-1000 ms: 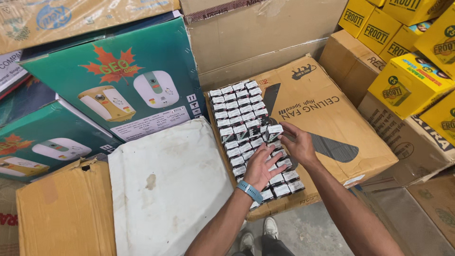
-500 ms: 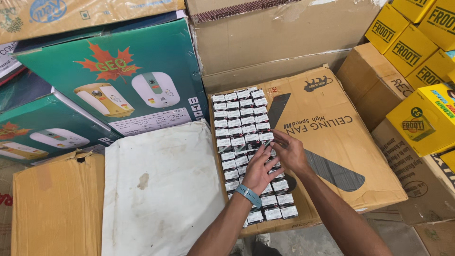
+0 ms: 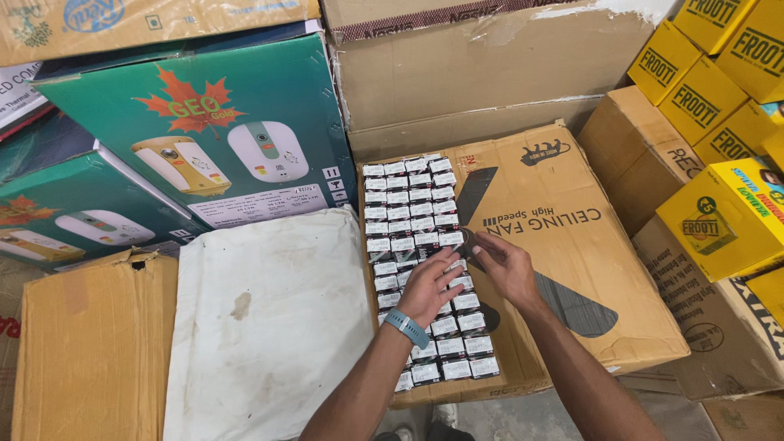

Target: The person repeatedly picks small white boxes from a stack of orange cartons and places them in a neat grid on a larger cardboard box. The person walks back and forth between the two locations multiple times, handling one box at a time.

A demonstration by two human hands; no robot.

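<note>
Hands have settled lower: the small box (image 3: 452, 238) raised 1 second ago now sits in its row on the brown carton (image 3: 572, 269), right hand (image 3: 508, 268) pinching it, left hand (image 3: 429, 287) flat and unclenched on neighbouring boxes (image 3: 408, 204)

Small white-and-black boxes (image 3: 412, 237) lie in tight rows at the centre of the frame, on a flat brown carton (image 3: 563, 245) printed with dark shapes. The left hand (image 3: 429, 290) rests on the rows and the right hand (image 3: 502, 265) touches a box at their right edge. Two green cartons (image 3: 212, 131) with a red leaf and pictures of white and yellow appliances fill the upper left. A plain brown carton (image 3: 482, 73) stands at top centre. Yellow cartons (image 3: 719, 212) stack at the upper right over brown ones. A white-wrapped package (image 3: 269, 318) lies at lower centre-left, beside a brown carton (image 3: 94, 351) at lower left.
</note>
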